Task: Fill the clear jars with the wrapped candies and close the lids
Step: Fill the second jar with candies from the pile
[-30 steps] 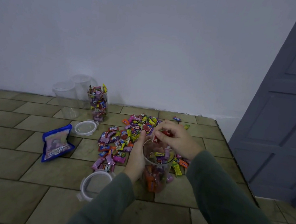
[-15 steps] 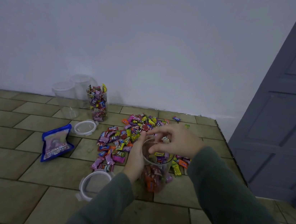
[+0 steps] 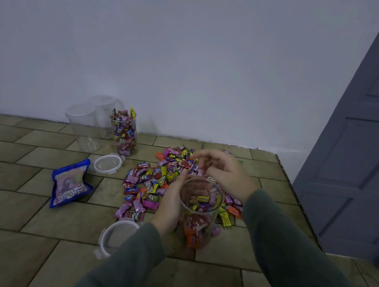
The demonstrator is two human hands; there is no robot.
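While the candy pile (image 3: 167, 176) spreads just behind the upright, part-filled jar (image 3: 198, 212), left hand (image 3: 169, 203) grips the jar's left wall. Right hand (image 3: 223, 172), nearer the pile, pinches a red candy (image 3: 187, 164) just behind the jar's rim; jar mouth lies below-front of it

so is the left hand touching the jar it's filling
Touching. The head view shows the left hand wrapped against the side of the jar, thumb up by the rim, with no gap between them.
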